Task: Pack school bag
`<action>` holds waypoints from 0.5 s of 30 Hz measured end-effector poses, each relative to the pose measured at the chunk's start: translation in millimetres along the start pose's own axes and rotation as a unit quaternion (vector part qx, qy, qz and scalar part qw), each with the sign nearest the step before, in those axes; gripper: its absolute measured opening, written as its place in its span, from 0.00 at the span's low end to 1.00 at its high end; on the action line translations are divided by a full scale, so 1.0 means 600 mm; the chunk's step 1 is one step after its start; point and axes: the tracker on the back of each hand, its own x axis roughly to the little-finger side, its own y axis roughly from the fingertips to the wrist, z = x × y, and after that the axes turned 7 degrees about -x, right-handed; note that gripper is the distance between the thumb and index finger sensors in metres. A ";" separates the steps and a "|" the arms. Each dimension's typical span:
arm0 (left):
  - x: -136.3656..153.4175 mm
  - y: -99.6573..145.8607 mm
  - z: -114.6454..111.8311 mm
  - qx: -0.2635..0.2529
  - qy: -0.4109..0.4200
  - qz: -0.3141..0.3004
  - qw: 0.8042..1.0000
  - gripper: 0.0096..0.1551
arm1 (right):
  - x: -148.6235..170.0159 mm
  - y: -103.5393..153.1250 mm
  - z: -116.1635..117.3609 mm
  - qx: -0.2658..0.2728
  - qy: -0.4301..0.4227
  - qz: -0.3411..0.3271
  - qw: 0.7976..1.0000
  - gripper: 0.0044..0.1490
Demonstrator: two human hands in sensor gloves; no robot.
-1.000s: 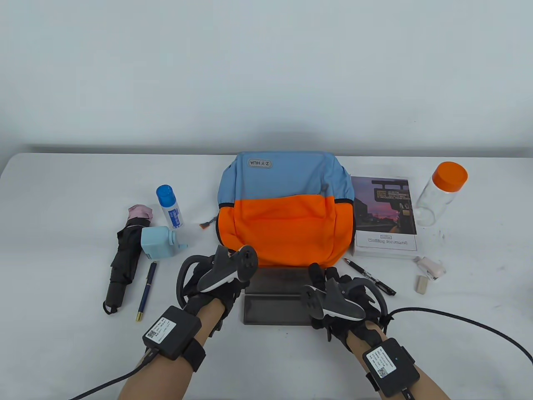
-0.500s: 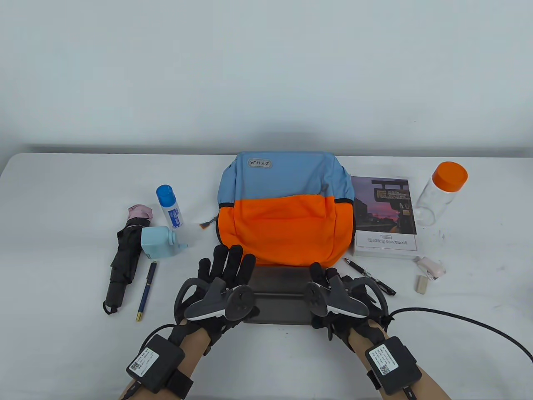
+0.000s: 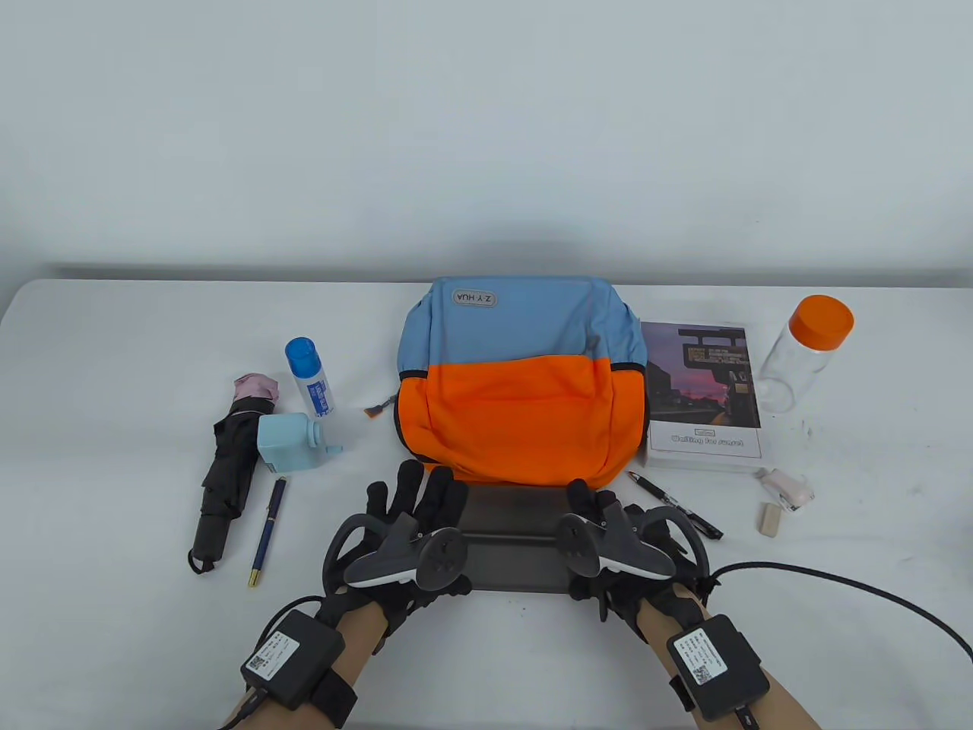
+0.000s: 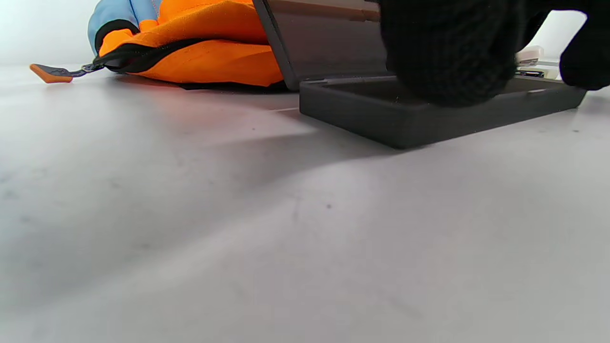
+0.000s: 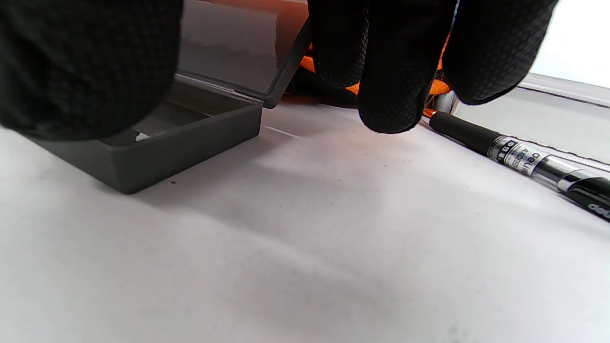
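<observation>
A white surface point(image 3: 122, 456) is standing against a plain pale wall and is carrying all the items. The school bag point(image 3: 521, 380), blue at the far end and orange at the near end, is lying flat at the middle of the surface. Directly in front of it, toward the near edge, a dark grey pencil case point(image 3: 513, 559) is sitting open, its lid point(image 3: 517, 508) raised and leaning back toward the bag. The left hand point(image 3: 407, 525) is resting at the left end of the case with its fingers point(image 3: 410, 483) spread and extended flat toward the bag; it is gripping nothing, and the left wrist view is showing one fingertip point(image 4: 448, 52) over the tray rim. The right hand point(image 3: 619, 536) is sitting at the right end of the case, fingers point(image 5: 395, 62) loosely curved and pointing down beside the lid corner; whether it is touching the case cannot be determined. A black pen point(image 3: 675, 506) is lying just beside the right hand. Toward the left edge, a folded umbrella point(image 3: 228, 471), a blue pen point(image 3: 267, 532), a light-blue block-shaped item point(image 3: 289, 443) and a blue-capped bottle point(image 3: 310, 378) are lying. Toward the right edge, a book point(image 3: 703, 395), a clear jar with an orange lid point(image 3: 807, 346), a small pink item point(image 3: 787, 487) and an eraser point(image 3: 770, 519) are lying.
</observation>
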 end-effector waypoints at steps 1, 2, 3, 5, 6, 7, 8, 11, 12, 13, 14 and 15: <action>0.000 0.000 0.000 0.002 0.001 0.001 1.000 0.72 | 0.001 -0.001 0.000 -0.003 -0.001 0.000 1.000 0.79; 0.001 -0.001 -0.001 0.005 0.002 0.002 1.000 0.72 | 0.001 -0.001 0.000 -0.005 -0.002 -0.001 1.000 0.79; 0.002 -0.001 -0.002 0.009 0.006 0.005 1.000 0.72 | 0.001 -0.001 0.000 -0.005 -0.003 -0.001 1.000 0.79; 0.003 -0.002 -0.002 0.019 0.013 0.009 1.000 0.71 | 0.001 -0.001 0.000 -0.005 -0.001 -0.002 1.000 0.79; 0.002 -0.002 -0.002 0.023 0.011 0.010 1.000 0.71 | 0.001 -0.001 0.000 -0.005 -0.001 -0.002 1.000 0.79; 0.002 -0.003 -0.002 0.024 0.007 0.011 1.000 0.72 | 0.001 -0.001 0.000 -0.006 -0.001 -0.003 1.000 0.79; 0.001 -0.004 -0.002 0.025 0.006 0.012 1.000 0.72 | 0.001 -0.001 0.000 -0.007 -0.001 -0.003 1.000 0.79; 0.002 -0.005 -0.002 0.030 0.008 0.014 0.999 0.72 | 0.001 -0.001 0.000 -0.008 -0.001 -0.003 1.000 0.79; 0.002 -0.005 -0.002 0.030 0.008 0.014 0.999 0.72 | 0.001 0.000 -0.002 -0.005 0.009 -0.001 1.000 0.79; 0.002 -0.005 -0.003 0.029 0.007 0.014 0.999 0.72 | 0.002 0.000 -0.005 -0.001 0.022 -0.002 1.000 0.80; 0.002 -0.004 -0.003 0.029 0.008 0.014 0.999 0.72 | 0.004 0.000 -0.008 0.004 0.028 -0.005 1.000 0.79; 0.002 -0.004 -0.003 0.028 0.009 0.015 0.999 0.72 | 0.007 0.002 -0.011 0.006 0.027 -0.001 1.000 0.79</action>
